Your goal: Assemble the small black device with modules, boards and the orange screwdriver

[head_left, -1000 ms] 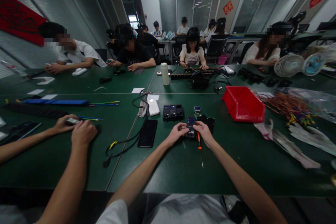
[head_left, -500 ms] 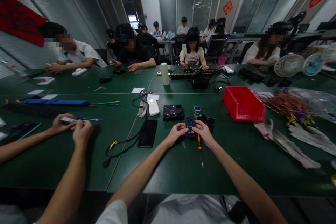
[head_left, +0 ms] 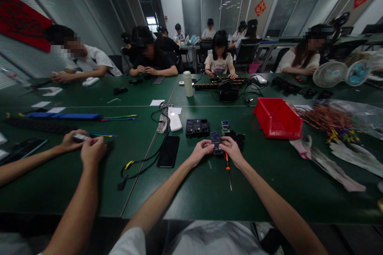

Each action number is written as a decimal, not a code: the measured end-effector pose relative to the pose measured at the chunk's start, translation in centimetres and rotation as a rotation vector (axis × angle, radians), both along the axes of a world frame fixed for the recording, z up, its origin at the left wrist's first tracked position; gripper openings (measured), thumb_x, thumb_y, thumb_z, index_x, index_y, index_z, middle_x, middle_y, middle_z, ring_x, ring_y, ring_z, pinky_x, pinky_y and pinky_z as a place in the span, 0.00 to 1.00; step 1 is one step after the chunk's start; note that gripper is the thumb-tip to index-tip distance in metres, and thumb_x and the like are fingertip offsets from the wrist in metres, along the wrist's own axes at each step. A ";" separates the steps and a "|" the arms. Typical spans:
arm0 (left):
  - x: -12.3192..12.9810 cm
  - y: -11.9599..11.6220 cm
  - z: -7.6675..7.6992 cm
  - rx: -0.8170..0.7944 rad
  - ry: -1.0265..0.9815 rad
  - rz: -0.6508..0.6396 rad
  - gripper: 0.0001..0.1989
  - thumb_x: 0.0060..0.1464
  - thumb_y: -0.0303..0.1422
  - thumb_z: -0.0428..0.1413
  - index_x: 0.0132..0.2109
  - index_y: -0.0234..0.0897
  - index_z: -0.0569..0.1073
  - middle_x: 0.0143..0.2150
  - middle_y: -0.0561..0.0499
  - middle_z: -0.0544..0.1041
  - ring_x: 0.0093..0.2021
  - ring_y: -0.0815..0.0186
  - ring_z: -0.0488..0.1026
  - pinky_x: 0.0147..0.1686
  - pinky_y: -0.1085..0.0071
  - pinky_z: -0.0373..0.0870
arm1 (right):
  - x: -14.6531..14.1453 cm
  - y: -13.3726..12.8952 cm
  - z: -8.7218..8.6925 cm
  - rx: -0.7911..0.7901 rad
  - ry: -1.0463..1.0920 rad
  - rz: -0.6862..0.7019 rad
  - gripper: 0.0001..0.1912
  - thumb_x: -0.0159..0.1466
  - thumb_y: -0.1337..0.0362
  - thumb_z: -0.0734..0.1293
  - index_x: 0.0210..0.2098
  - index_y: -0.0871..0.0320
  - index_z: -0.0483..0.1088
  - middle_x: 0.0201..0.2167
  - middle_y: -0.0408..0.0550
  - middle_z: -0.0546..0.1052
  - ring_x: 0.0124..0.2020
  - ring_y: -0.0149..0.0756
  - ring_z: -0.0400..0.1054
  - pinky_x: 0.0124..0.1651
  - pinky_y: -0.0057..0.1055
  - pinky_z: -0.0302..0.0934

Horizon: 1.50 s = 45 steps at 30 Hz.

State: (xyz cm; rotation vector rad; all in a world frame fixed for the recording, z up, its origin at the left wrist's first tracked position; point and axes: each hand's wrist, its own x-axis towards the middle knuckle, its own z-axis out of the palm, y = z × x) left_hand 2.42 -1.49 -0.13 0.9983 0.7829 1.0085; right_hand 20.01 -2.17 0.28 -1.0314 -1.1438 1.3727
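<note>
A small black module (head_left: 215,138) is held between both hands over the green table (head_left: 191,203). My left hand (head_left: 201,152) grips its left side, and my right hand (head_left: 232,151) grips its right side. Under my right hand lies an orange and black screwdriver (head_left: 228,162), its shaft pointing toward me. Just behind the held module, a black block of similar modules (head_left: 197,127) rests on the table. A small circuit board part (head_left: 225,126) and a flat black piece (head_left: 239,139) lie beside my right hand.
A black phone (head_left: 168,152), a white device (head_left: 175,121) and black cables lie to the left. A red bin (head_left: 278,118), gloves (head_left: 335,169) and a wire bundle (head_left: 326,123) are at the right. A co-worker's hands (head_left: 83,141) are at far left; a bottle (head_left: 188,83) stands ahead.
The held module has shifted slightly left and tilted. Across the table at left, a person's hands have come together; the near co-worker's hands have moved a little.
</note>
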 end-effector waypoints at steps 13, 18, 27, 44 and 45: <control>0.3 -0.4 0.3 0.128 0.034 0.013 0.22 0.45 0.37 0.60 0.46 0.34 0.67 0.42 0.46 0.72 0.41 0.66 0.71 0.41 0.68 0.70 | -0.4 -0.8 0.8 0.381 -0.377 -0.271 0.21 0.50 0.62 0.69 0.42 0.55 0.60 0.39 0.49 0.70 0.43 0.41 0.66 0.51 0.41 0.58; 0.3 -0.5 0.4 0.166 0.013 -0.047 0.26 0.45 0.34 0.61 0.50 0.35 0.62 0.43 0.46 0.72 0.38 0.67 0.72 0.40 0.68 0.70 | -0.3 -1.1 1.3 0.517 -0.508 -0.311 0.20 0.51 0.64 0.69 0.42 0.55 0.61 0.43 0.50 0.69 0.46 0.44 0.63 0.52 0.43 0.56; 0.2 -0.2 0.2 0.056 -0.076 0.083 0.24 0.45 0.38 0.60 0.48 0.39 0.60 0.40 0.50 0.71 0.40 0.67 0.72 0.42 0.64 0.71 | 0.2 -1.1 1.3 0.652 -0.772 -0.207 0.21 0.53 0.65 0.68 0.46 0.52 0.65 0.45 0.50 0.69 0.50 0.47 0.60 0.53 0.47 0.53; -0.1 -0.5 0.8 0.120 -0.070 0.067 0.28 0.40 0.31 0.63 0.50 0.39 0.63 0.43 0.49 0.69 0.43 0.67 0.69 0.46 0.63 0.69 | 0.0 -0.6 1.2 0.530 -0.597 -0.170 0.22 0.56 0.60 0.67 0.50 0.53 0.63 0.47 0.50 0.68 0.50 0.43 0.62 0.54 0.41 0.56; -0.1 -0.6 0.9 0.121 -0.069 0.062 0.29 0.40 0.31 0.63 0.50 0.39 0.63 0.44 0.49 0.69 0.44 0.66 0.69 0.47 0.62 0.69 | 0.0 -0.5 1.2 0.540 -0.595 -0.175 0.22 0.55 0.60 0.67 0.49 0.53 0.64 0.46 0.50 0.68 0.50 0.43 0.62 0.54 0.41 0.56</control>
